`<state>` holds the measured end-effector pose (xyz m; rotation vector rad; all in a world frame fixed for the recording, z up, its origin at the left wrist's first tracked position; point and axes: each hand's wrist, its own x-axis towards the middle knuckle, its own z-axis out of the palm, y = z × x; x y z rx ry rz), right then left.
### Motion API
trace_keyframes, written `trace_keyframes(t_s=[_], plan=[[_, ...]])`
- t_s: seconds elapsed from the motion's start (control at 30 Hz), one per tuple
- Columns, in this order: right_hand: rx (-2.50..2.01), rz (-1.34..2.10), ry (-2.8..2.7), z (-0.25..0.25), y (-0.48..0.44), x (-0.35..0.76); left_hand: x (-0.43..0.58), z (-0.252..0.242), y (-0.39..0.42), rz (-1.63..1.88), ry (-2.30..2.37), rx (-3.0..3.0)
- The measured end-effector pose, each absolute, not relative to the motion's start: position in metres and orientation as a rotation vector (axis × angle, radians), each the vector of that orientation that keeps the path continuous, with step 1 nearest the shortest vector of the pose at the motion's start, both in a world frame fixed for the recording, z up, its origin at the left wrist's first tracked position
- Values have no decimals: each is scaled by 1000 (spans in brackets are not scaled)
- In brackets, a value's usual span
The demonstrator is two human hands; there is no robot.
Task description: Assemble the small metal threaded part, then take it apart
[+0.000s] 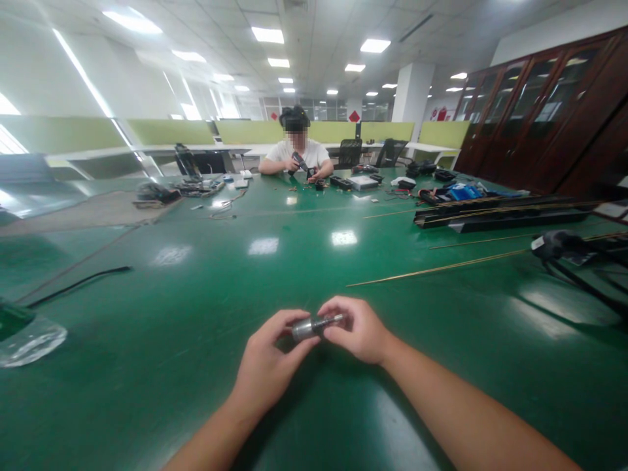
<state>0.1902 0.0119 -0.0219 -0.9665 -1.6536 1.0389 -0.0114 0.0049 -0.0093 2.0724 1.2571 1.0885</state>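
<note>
Both my hands meet over the green table [196,314] near its front edge, sharing one small silver metal cylinder [307,327] with a thinner shaft pointing right. My left hand [269,360] pinches the thick body of the cylinder between thumb and fingers. My right hand [358,330] is closed around the shaft end, fingers curled over it. The part is held just above the tabletop.
A clear plastic bottle [27,337] lies at the left edge beside a black cable [81,282]. Thin brass rods [441,267] and long black rails [495,216] lie at right, with a black device [559,245]. A seated person [297,157] works at the far end among scattered tools.
</note>
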Motion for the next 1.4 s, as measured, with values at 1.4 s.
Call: trace_keyframes(t_s=[1.4], plan=[[-1074,923,-1701,-23,12,186,-16,-16,13,1086,1230,2112]])
